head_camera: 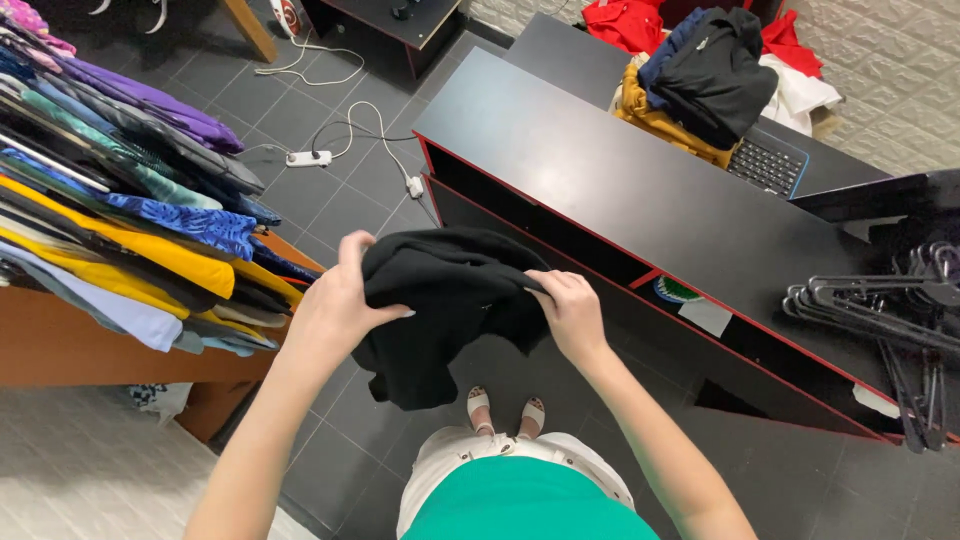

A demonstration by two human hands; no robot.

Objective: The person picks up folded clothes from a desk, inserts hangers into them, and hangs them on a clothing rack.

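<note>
- Both hands grip a black garment: left hand (335, 305) and right hand (572, 312) bunch its top edge.
- We hold it mid-air before the counter (600, 180), seemingly mid-fold.
- Next likely needs squared edges.

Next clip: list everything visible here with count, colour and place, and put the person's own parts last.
black garment: one, black, held up between both hands over the floor
folded clothes stack: one, many colours, on the wooden table at left
black counter: one, black with red edges, centre right
clothes pile: one, black, mustard, red and white, far end of the counter
keyboard: one, dark, beside the clothes pile
hangers: a bunch, dark, right edge
power strip: one, white, on the tiled floor with cables
left hand: grips the garment's left side
right hand: grips its right side
</note>
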